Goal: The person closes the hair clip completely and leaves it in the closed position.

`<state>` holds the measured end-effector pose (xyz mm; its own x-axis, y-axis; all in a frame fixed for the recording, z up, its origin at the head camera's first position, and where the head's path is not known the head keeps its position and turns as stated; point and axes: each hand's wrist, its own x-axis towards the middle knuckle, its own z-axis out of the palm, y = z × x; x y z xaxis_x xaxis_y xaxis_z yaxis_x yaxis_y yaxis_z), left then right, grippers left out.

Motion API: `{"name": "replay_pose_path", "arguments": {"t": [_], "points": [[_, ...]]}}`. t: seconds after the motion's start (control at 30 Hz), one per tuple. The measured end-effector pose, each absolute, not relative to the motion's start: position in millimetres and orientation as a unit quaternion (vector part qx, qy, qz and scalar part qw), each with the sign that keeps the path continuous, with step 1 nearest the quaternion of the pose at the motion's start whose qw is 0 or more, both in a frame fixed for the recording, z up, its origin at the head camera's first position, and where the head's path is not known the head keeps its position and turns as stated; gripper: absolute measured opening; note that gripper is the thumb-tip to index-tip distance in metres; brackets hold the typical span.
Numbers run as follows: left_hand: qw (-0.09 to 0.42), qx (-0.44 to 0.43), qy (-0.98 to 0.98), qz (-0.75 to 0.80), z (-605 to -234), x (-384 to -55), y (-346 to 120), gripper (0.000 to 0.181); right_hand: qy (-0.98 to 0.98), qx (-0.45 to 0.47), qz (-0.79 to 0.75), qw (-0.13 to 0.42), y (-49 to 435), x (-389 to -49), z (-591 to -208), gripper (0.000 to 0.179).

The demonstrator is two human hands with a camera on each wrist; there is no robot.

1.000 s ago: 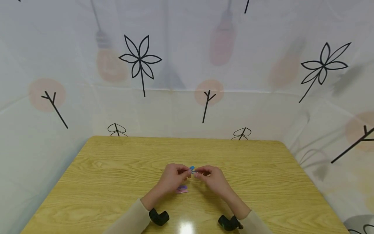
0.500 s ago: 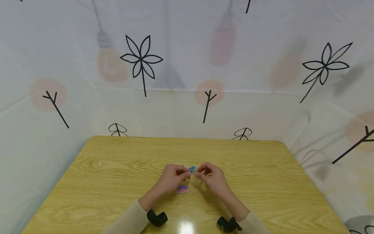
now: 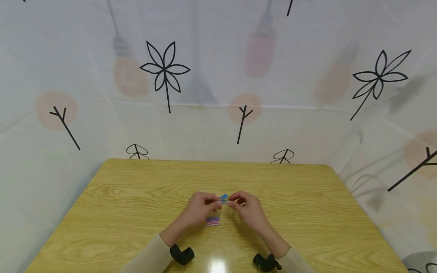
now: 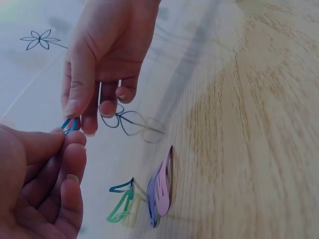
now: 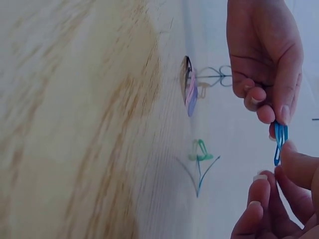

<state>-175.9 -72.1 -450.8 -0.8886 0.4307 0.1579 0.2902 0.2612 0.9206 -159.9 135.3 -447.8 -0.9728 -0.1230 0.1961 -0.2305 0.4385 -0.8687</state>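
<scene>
Because both ends seemingly wanted steadying, left hand (image 3: 200, 206) and right hand (image 3: 250, 212) pinched a blue clip (image 5: 278, 133) above the surface (image 3: 300, 204), fingers (image 4: 74, 153) nearly closed; purple clip (image 3: 213, 219) and pink clip (image 4: 163, 194) lay nearer, just left.

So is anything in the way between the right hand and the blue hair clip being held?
Nothing that I can see: the right hand pinches one end of the blue hair clip and the left hand the other. The purple clip and pink clip lie on the table, lower in the head view, not between them.
</scene>
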Motion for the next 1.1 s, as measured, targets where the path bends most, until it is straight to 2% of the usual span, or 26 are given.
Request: {"name": "replay_pose_path", "arguments": {"t": [0.13, 0.37, 1.1], "points": [[0.070, 0.233, 0.785, 0.570, -449.1, -175.6, -73.6, 0.021, -0.846, 0.112, 0.519, 0.044, 135.7, -160.2, -449.1, 0.014], [0.082, 0.232, 0.777, 0.579, -451.3, -175.9, -76.0, 0.018, -0.850, 0.126, 0.511, 0.025, 137.4, -160.2, -450.9, 0.007], [0.128, 0.241, 0.766, 0.582, -455.5, -178.5, -79.5, 0.020, -0.825, 0.125, 0.550, -0.036, 141.0, -156.9, -449.4, 0.010]]}}
